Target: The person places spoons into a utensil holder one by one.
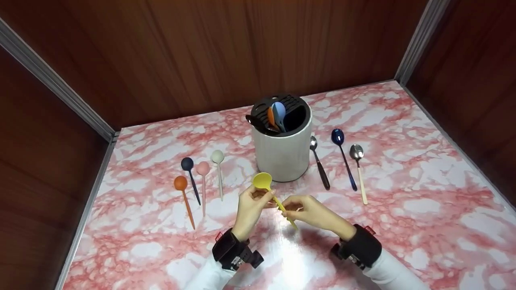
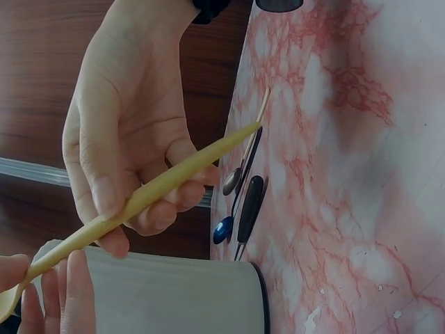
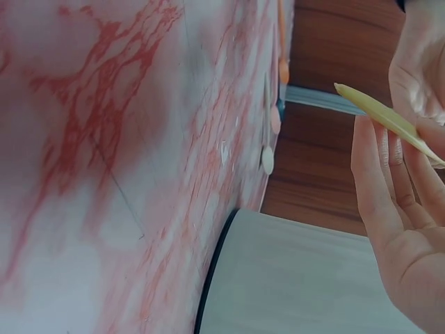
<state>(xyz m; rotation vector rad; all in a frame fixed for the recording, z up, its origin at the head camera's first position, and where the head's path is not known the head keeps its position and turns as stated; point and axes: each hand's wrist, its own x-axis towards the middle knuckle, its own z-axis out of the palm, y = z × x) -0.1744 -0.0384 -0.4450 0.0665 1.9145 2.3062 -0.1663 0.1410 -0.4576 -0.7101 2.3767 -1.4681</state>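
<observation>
**A:** What do the two hands have hold of?

**B:** One yellow spoon [image 1: 269, 189], shared between them. The left hand [image 1: 250, 210] pinches it close under the bowl, fingers curled round the top of the handle. The right hand [image 1: 313, 212] pinches the handle lower down, thumb against bent fingers. The left wrist view shows that grip well: the right hand's thumb lies over the pale yellow handle and the fingers curl beneath it.

**A:** Where is the spoon over the table?

**B:** Above the pink marbled table [image 1: 423, 209], toward its near edge and about midway between the left and right edges. Its bowl points up toward the far edge, just in front of the white holder [image 1: 282, 155]. I cannot tell that it touches the table anywhere.

**A:** And the holder?

**B:** A white cylinder with a dark slotted top, standing near the middle of the table. An orange spoon head [image 1: 271, 116], a blue spoon head [image 1: 279, 111] and a dark one [image 1: 254, 121] stick out of it.

**A:** What lies around it?

**B:** Toward the left edge, four long spoons lie side by side: an orange spoon [image 1: 184, 198], a navy spoon [image 1: 190, 176], a pink spoon [image 1: 203, 182] and a cream spoon [image 1: 219, 171]. Toward the right edge lie three more: a black-handled spoon [image 1: 319, 163] just beside the holder, a dark blue spoon [image 1: 343, 157], and a steel spoon with a pale handle [image 1: 359, 171].

**A:** Anything on the wrists?

**B:** A black strap with a camera on each, over white sleeves.
</observation>
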